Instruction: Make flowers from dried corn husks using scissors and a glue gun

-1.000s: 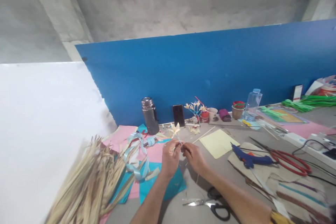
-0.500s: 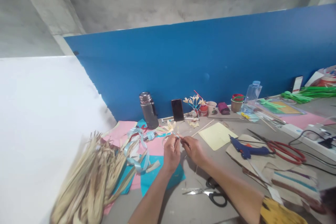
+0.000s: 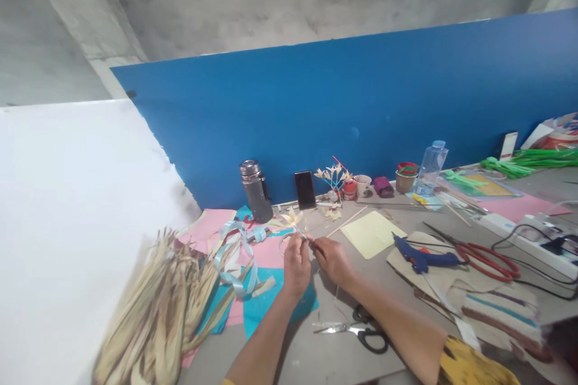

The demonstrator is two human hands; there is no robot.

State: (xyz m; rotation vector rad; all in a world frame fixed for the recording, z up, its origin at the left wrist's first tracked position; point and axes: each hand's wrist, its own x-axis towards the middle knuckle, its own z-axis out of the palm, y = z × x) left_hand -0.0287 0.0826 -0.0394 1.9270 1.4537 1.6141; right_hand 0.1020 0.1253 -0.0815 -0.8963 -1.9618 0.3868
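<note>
While left hand (image 3: 297,264) and right hand (image 3: 333,261) both have their grip closed on the light-blue stem (image 3: 300,233), its pale artificial flower (image 3: 292,218) sits just beyond, over the table (image 3: 316,364). Pinch lightly, wrists steady, fingertips clear of petals; too much force could kink it.

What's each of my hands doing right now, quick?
Left hand: fingers closed on the thin pale-blue stem of a cream-coloured flower.
Right hand: fingers pinched at the stem's lower end; exact grip cannot be told.

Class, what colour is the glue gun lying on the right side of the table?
The glue gun is dark blue, seen in the head view.
</note>
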